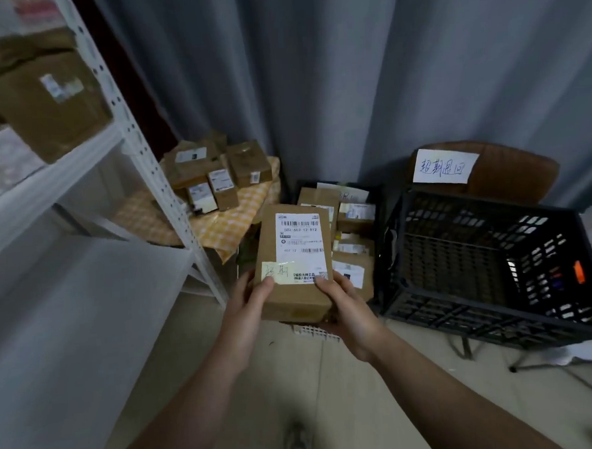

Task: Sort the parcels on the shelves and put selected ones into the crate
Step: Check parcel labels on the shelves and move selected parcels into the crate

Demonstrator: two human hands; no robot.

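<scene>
I hold a brown cardboard parcel (293,258) in front of me with both hands. It carries a white shipping label and a small yellow handwritten sticker. My left hand (249,307) grips its near left corner, thumb on top. Its near right corner sits in my right hand (347,311), thumb on the label. An empty black plastic crate (488,259) stands to the right on a stool, below a handwritten paper sign (445,165). Behind the parcel a second black crate (377,199) holds several labelled parcels.
A white metal shelf unit (140,153) runs along the left, with brown boxes (41,97) on its upper level. A small table with a yellow checked cloth (219,225) bears several boxes. Grey curtains hang behind. My shoe shows on the tiled floor (296,396).
</scene>
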